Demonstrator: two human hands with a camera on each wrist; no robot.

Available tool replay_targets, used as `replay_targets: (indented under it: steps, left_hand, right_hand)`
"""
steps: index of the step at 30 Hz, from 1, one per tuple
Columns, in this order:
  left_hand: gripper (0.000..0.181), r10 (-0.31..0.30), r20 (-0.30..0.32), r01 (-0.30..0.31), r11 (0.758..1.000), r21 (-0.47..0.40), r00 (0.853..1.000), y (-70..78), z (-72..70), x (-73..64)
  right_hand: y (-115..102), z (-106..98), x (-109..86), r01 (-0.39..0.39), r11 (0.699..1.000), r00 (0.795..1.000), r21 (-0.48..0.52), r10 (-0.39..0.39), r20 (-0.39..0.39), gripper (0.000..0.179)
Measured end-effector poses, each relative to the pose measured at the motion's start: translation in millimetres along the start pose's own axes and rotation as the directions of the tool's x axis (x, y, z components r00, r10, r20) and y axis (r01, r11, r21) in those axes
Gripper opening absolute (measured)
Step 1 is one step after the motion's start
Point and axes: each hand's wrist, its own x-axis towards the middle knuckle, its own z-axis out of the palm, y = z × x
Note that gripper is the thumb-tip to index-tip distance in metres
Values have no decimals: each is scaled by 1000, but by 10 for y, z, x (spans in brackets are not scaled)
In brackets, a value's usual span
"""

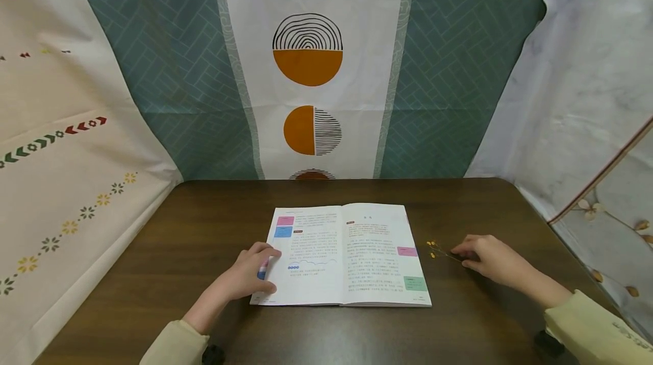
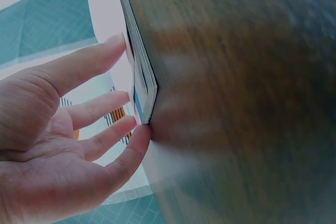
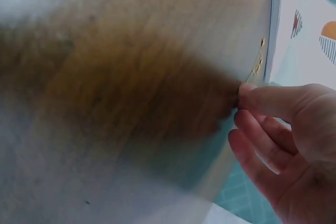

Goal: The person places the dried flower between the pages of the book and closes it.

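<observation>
An open book [image 1: 316, 291] with printed pages and coloured boxes lies flat on the dark wooden table. My left hand [image 1: 244, 275] rests at its left edge, thumb and fingertips spread on the page margin. In the left wrist view, the fingertips touch the edge of the page stack [image 2: 149, 87], and the fingers are only slightly bent. Right of the book, my right hand [image 1: 487, 260] pinches the thin stem of a small sprig of yellow dried flowers [image 1: 432, 243] between thumb and fingers. In the right wrist view the sprig [image 3: 257, 67] points away from the thumb, close beside the book.
The brown table [image 1: 326, 339] extends around the book. A patterned curtain [image 1: 459, 70] hangs behind its back edge. Cream cloth [image 1: 76, 183] with flower motifs covers the left side, and white cloth [image 1: 576, 98] covers the right.
</observation>
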Motion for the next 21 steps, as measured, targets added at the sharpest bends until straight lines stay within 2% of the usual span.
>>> replay_targets:
  steps: [6, 11, 16, 21]
  left_hand:
    - [66, -2, 1, 2, 1000, 2, 1000, -12, 5, -1]
    - [66, 4, 8, -4, 1000, 3, 1000, -4, -3, 5]
    - [66, 8, 5, -8, 1000, 5, 1000, 10, -16, 1]
    - [67, 1, 3, -1, 1000, 9, 1000, -2, 5, -5]
  right_hand:
    - [-53, 17, 15, 23, 999, 1000, -39, -23, -16, 25]
    - [-99, 34, 26, -11, 994, 1000, -110, 8, -26, 22]
    - [-131, 50, 51, -34, 983, 997, -179, 20, -76, 19]
    - [-125, 89, 60, -64, 983, 995, -171, 50, -84, 20]
